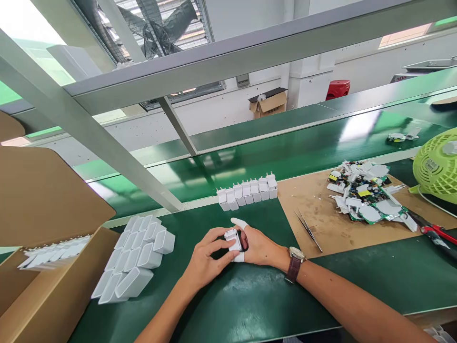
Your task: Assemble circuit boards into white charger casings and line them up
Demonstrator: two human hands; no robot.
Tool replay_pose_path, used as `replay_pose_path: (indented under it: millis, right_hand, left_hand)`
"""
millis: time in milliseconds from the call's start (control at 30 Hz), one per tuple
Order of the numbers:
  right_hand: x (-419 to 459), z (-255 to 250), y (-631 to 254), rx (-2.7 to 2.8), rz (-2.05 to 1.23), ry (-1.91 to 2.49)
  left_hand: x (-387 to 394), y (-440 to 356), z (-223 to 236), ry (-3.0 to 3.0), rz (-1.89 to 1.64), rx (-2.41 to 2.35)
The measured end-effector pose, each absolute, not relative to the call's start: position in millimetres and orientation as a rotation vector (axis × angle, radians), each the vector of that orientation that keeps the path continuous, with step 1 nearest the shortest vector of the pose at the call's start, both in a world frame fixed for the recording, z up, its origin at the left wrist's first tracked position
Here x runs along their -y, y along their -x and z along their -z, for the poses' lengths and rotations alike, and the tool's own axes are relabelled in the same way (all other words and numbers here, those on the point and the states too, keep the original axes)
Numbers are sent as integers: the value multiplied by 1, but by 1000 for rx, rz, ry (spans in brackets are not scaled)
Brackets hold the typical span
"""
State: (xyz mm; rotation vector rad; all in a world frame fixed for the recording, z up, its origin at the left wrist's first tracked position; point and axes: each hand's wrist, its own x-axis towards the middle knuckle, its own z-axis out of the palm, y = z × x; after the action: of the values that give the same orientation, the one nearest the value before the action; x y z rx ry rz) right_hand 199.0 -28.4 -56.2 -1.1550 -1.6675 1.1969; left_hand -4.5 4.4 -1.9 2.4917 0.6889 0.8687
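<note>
Over the green bench, both my hands meet on a white charger housing (233, 237) with a dark opening on its right side. My left hand (209, 255) has its thumb and fingertips closed on the housing's left side. My right hand (260, 244), with white finger covers on its thumb and a finger, wraps the other side; some of its fingers are hidden behind the piece. Just beyond stands a row of white plug chargers (248, 193) with pins upward. Open white plastic cases (134, 257) lie grouped to the left.
An open cardboard box (53, 300) at the left holds more white chargers. On the right, a brown board (310, 190) carries tweezers (309, 231) and a heap of circuit boards (367, 193). Red-handled pliers (437, 233) and a green fan (437, 164) sit beyond. A metal frame post (117, 147) rises at the bench's back.
</note>
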Motion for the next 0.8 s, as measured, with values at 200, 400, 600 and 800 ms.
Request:
replay_pose_path:
  millis: [200, 400, 600, 800]
  right_hand:
    - [29, 51, -199, 1647, -1210, 1138]
    - [34, 58, -199, 1700, -1081, 1144]
    - [41, 61, -199, 1808, -968, 1196]
    - [38, 68, -197, 1805, -950, 1170]
  left_hand:
    - [-2, 11, 12, -2507, -724, -699]
    - [-18, 20, 16, -2533, -793, -926]
    - [-93, 38, 6, -2453, -762, -1255]
    - [-121, 9, 15, -2425, -800, -1258]
